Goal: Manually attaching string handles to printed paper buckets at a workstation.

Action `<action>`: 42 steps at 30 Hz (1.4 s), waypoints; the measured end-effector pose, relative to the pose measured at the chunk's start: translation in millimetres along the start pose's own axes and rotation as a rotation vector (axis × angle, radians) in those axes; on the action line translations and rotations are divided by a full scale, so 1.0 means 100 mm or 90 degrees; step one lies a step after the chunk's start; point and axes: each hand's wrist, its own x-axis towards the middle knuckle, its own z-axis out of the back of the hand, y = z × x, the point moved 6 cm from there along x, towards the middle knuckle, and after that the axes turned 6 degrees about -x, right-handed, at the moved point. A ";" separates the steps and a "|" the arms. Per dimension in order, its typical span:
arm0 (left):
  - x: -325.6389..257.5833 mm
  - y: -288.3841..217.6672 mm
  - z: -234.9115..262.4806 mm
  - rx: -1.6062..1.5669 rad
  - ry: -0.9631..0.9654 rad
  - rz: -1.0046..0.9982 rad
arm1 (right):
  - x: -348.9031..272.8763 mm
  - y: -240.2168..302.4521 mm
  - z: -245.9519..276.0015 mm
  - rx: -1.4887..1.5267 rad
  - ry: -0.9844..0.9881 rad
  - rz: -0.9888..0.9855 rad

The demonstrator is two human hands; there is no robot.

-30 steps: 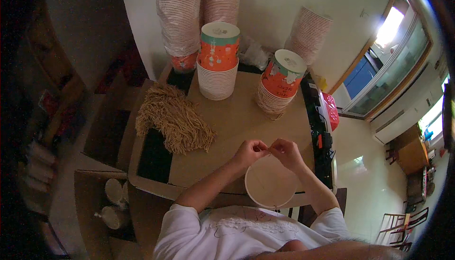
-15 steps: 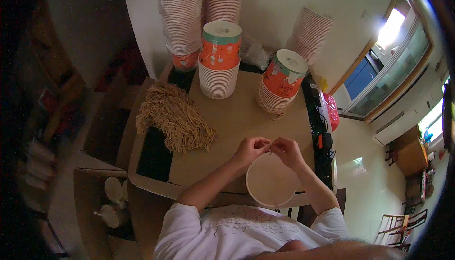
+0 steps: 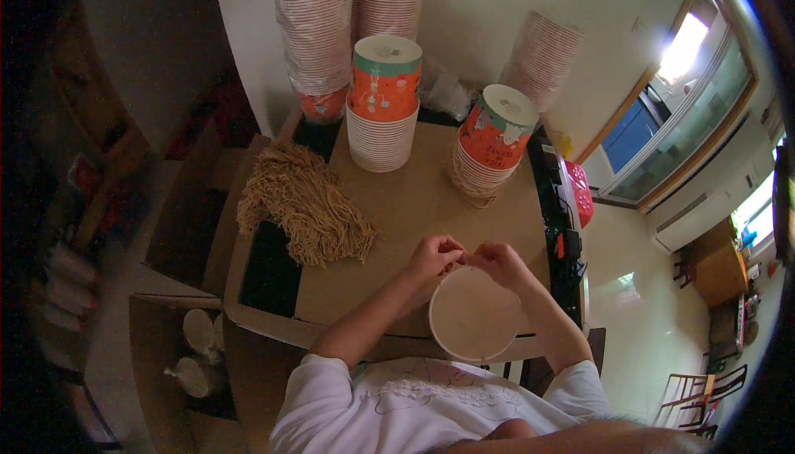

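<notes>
A white paper bucket (image 3: 475, 315) stands mouth up at the table's near edge, close against my shirt. Above its far rim, my left hand (image 3: 439, 257) is closed in a pinch. My right hand (image 3: 495, 263) is closed too, its fingers at the rim and almost touching the left fingertips. Whatever is pinched between them is too small to make out. To the left lies a loose bundle of tan twine cords (image 3: 306, 205). Farther back, an upturned orange and green paper bucket (image 3: 386, 81) tops a nested stack (image 3: 383, 141).
Another upturned orange bucket (image 3: 497, 135) tops a stack at the right. Plastic-wrapped bucket stacks (image 3: 315, 36) line the wall, one (image 3: 542, 60) at the back right. A cardboard sheet (image 3: 414, 214) covers the table. An open carton (image 3: 170, 305) with white pieces stands lower left.
My left fingertips have drawn slightly leftward, away from the right ones. The right hand has turned a little, fingers pointing more to the left. The bucket stays in place.
</notes>
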 end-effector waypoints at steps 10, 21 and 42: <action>0.04 0.14 0.03 -0.060 -0.006 0.096 | 0.15 -0.21 -0.11 0.027 0.094 -0.068; 0.01 0.10 0.04 -0.136 0.007 0.144 | 0.12 -0.18 -0.08 0.063 0.097 -0.073; -0.01 0.14 0.02 -0.155 0.013 0.139 | 0.11 -0.21 -0.10 0.061 0.079 -0.055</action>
